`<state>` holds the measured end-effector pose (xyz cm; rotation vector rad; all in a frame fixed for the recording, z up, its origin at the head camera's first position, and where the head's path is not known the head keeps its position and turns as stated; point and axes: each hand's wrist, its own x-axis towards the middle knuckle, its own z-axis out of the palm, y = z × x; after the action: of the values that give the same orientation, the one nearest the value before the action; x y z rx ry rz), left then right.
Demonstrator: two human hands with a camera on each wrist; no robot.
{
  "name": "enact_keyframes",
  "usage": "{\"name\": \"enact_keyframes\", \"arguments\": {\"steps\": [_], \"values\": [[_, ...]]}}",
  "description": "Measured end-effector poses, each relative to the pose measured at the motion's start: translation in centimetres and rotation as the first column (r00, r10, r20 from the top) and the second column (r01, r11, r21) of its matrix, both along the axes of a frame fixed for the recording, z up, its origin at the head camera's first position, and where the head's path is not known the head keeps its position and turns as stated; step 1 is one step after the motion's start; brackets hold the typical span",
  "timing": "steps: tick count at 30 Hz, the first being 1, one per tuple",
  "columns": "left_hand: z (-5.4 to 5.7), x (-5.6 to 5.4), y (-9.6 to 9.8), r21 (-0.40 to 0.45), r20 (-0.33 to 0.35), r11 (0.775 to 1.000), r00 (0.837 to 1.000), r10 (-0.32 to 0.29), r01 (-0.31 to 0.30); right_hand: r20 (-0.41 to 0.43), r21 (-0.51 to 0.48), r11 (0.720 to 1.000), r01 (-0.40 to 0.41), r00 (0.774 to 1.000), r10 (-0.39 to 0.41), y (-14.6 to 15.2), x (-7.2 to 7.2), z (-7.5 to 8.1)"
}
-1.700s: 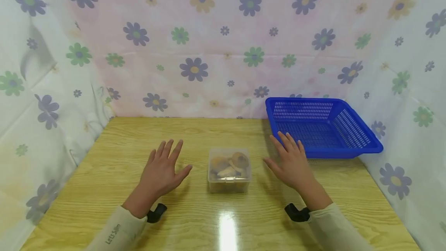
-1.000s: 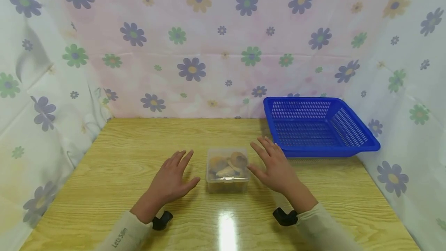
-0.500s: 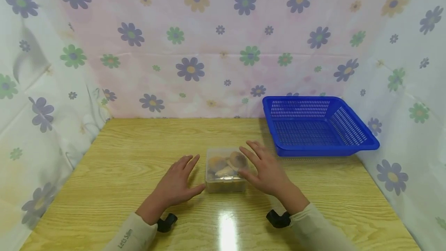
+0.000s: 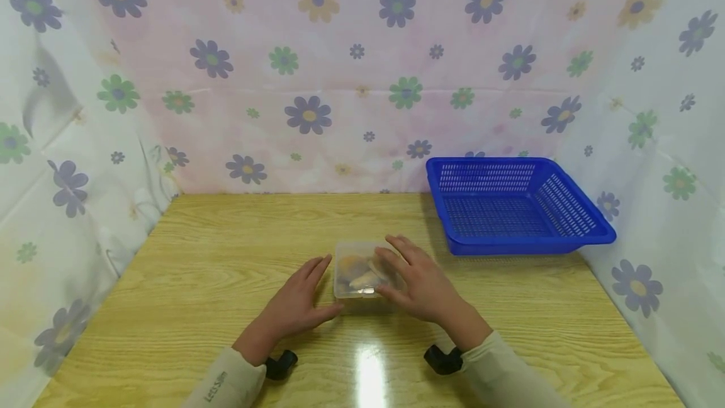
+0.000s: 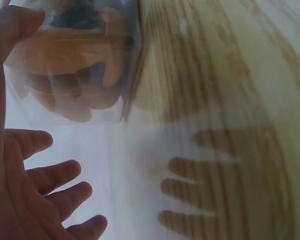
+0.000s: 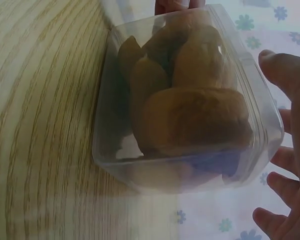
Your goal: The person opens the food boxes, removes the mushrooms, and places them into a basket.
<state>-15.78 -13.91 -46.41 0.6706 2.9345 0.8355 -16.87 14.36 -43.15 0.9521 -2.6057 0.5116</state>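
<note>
The left hand [image 4: 293, 304] and right hand [image 4: 428, 283] have moved inward to the clear lidded box [image 4: 358, 276], which stands on the desk [image 4: 226, 225] with brown pieces [image 6: 190, 120] inside. The left fingers [image 5: 65, 172], loosely spread, flank its left side; the right, likewise parted, lie over its right edge. Neither grips it; contact I cannot judge. Blue basket [image 4: 510, 249]: farther back, right.

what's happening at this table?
A bare-handed person has the left grip and right grip open on either side of a clear box, which sits on the wooden table with its lid looking closed. Brown pieces show inside. Whether the fingers press the box is unclear. A blue basket stands back right.
</note>
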Motion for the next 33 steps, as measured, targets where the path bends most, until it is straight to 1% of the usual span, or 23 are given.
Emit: {"name": "enact_keyframes", "arguments": {"steps": [3,6,12,18,22,27,30,33], "values": [[-0.2,-0.1,0.2,0.025,0.053,1.0,0.999,0.005,-0.006,0.001,0.007,1.0,-0.013,1.0,0.013,-0.2,0.0,0.0],[-0.4,-0.1,0.3,0.052,0.091,0.999,0.996,0.011,-0.016,0.004,0.019,0.999,-0.032,0.999,0.032,-0.5,0.1,0.0],[-0.9,-0.4,0.7,0.107,0.116,0.994,0.993,0.011,-0.024,-0.011,0.055,0.995,-0.079,0.997,0.08,-0.9,0.0,-0.2],[-1.2,-0.7,1.2,0.169,0.16,0.985,0.987,0.006,-0.034,-0.001,0.062,0.994,-0.088,0.996,0.089,-1.4,-0.1,-0.3],[-1.3,-1.1,1.6,0.233,0.177,0.972,0.984,-0.018,-0.024,0.013,0.055,0.993,-0.101,0.995,0.101,-1.7,-0.1,-0.3],[-1.5,-1.7,2.1,0.319,0.171,0.948,0.984,-0.054,-0.003,0.031,0.051,0.993,-0.104,0.994,0.102,-1.9,-0.2,-0.4],[-1.7,-1.9,2.2,0.352,0.195,0.936,0.979,-0.06,-0.013,0.042,0.047,0.994,-0.103,0.994,0.101,-1.8,-0.2,-0.5],[-1.9,-2.0,2.4,0.373,0.216,0.928,0.975,-0.06,-0.026,0.034,0.041,0.993,-0.108,0.994,0.107,-1.8,-0.2,-0.7]]}}
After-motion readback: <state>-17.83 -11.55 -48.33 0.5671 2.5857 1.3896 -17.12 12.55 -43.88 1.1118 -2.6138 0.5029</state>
